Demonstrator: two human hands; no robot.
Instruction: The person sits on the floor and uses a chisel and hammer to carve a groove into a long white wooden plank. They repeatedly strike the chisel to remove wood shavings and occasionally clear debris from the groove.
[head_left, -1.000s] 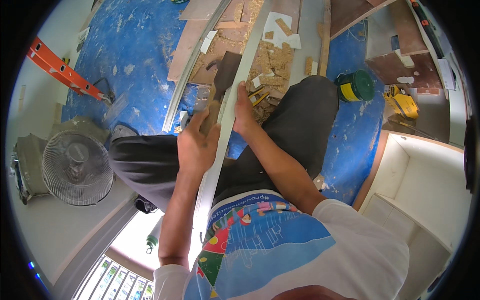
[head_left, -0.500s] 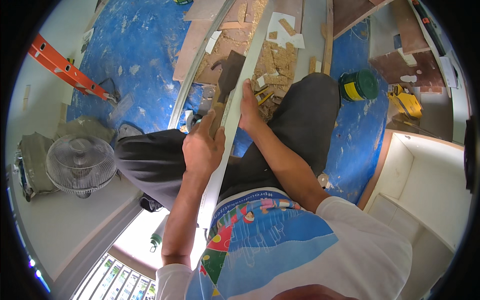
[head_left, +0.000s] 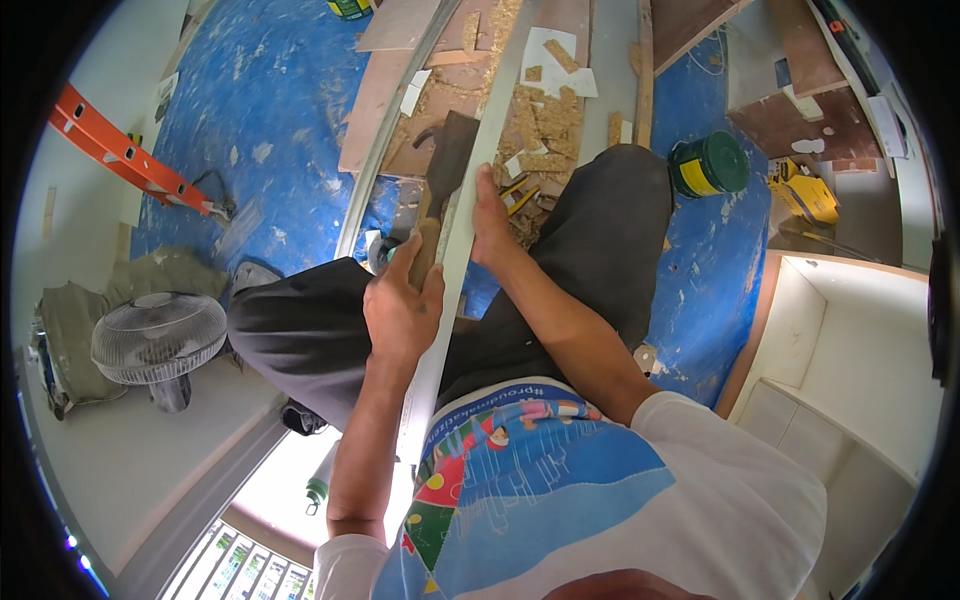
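A long white strip [head_left: 455, 250] runs from the person's lap at 6 o'clock up toward 12 o'clock, lying across the dark trousers [head_left: 300, 330]. The left hand [head_left: 400, 310] is curled shut around the wooden handle of a scraper [head_left: 440, 185], whose dark blade points to 12 o'clock just left of the strip. The right hand [head_left: 490, 225] lies against the strip's right edge with the fingers pressed to it; whether they wrap round it cannot be told. Wood chips [head_left: 545, 120] and boards litter the blue floor sheet [head_left: 270, 120] at 12 o'clock, right under the far end of the strip. A green can [head_left: 710, 165] and a yellow box [head_left: 805, 195] sit at 2 o'clock, an orange ladder [head_left: 125, 155] at 10 o'clock, a fan [head_left: 160, 340] at 8 o'clock. Compared with a second ago, the left hand has slid up the strip toward 12 o'clock, closer to the right hand, and the fan has drifted lower in view.
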